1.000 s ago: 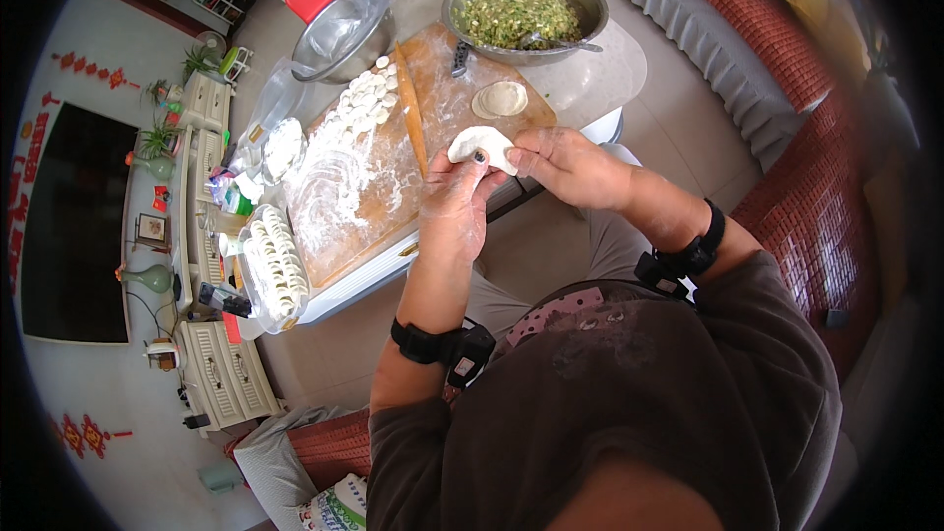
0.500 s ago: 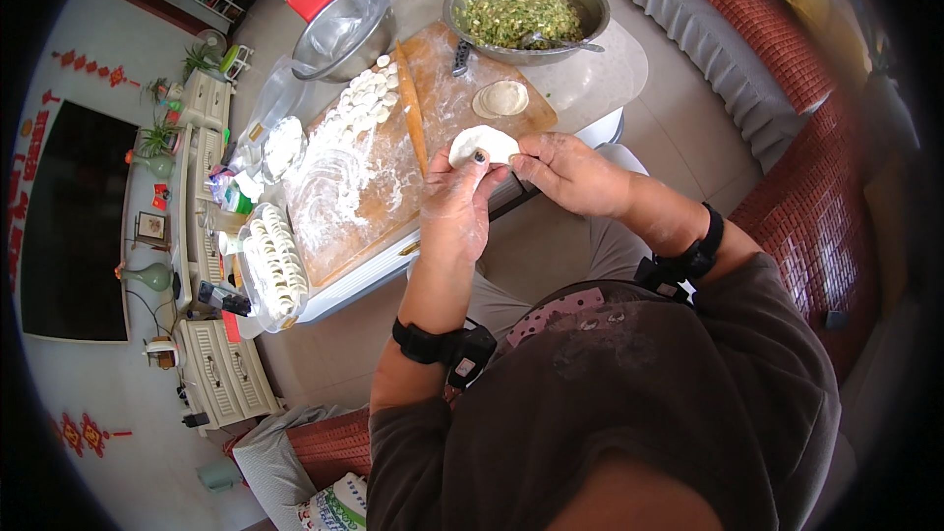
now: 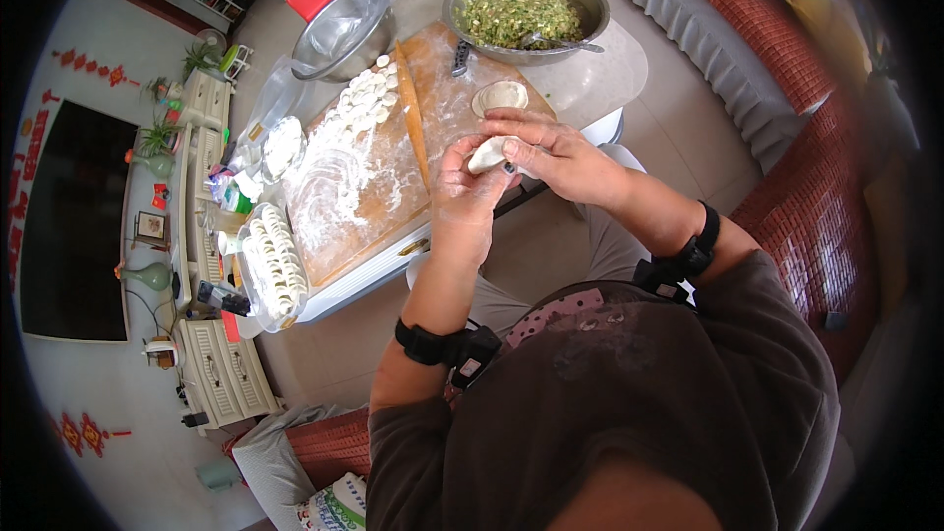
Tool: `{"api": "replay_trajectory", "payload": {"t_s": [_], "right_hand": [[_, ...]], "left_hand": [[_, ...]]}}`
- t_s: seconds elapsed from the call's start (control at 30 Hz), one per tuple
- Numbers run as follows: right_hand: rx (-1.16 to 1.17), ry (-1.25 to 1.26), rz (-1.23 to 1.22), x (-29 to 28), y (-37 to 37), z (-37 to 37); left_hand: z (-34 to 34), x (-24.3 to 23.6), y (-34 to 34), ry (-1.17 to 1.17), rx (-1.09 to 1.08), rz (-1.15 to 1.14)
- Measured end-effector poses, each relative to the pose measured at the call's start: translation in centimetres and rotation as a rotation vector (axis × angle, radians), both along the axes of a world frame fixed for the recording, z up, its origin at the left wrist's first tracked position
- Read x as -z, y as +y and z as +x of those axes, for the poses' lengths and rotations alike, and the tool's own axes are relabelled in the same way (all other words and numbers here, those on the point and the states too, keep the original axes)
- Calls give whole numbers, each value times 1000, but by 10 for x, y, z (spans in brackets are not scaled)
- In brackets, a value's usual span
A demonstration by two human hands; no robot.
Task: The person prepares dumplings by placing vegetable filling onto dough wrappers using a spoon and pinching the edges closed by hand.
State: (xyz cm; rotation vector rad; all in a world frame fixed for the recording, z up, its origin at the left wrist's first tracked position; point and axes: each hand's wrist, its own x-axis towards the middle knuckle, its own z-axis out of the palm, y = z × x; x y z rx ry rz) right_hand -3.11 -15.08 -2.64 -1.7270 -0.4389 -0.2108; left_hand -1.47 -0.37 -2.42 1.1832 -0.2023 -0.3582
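Observation:
A pale, folded dumpling (image 3: pixel 488 153) is held up between my hands, in front of the board's near right edge. My left hand (image 3: pixel 462 189) cradles it from the left, its thumb with a dark nail against the near side. My right hand (image 3: pixel 570 159) grips the other end, its thumb pressed on the dough and its fingers stretched over the far side. What lies inside the dumpling is hidden. Just beyond my fingers, a small stack of round wrappers (image 3: pixel 500 95) lies on the floured wooden board (image 3: pixel 393 211).
A wide metal bowl (image 3: pixel 449 25) of green chopped filling, with a spoon, stands at the back. Dough pieces (image 3: pixel 369 98) lie left of the rolling pin (image 3: pixel 409 108). A tray of dumplings (image 3: pixel 275 261) stands at the left, a metal bowl (image 3: pixel 339 57) behind the board.
The dough piece has turned and now looks narrower and folded. My right hand has moved left and over it, fingers now extended across the far side. My left hand has shifted slightly right.

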Motion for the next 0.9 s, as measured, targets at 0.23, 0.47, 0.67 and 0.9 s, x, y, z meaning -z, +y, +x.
{"api": "replay_trajectory", "payload": {"t_s": [0.23, 0.47, 0.67, 0.9], "right_hand": [[-66, 148, 323, 10, 4, 3], [38, 127, 165, -2, 6, 1], [-43, 147, 252, 5, 5, 5], [29, 133, 199, -1, 5, 4]], "left_hand": [[-3, 2, -4, 64, 19, -76], [-1, 4, -1, -51, 76, 19], [-2, 8, -1, 43, 78, 2], [-3, 2, 0, -67, 133, 191]]}}
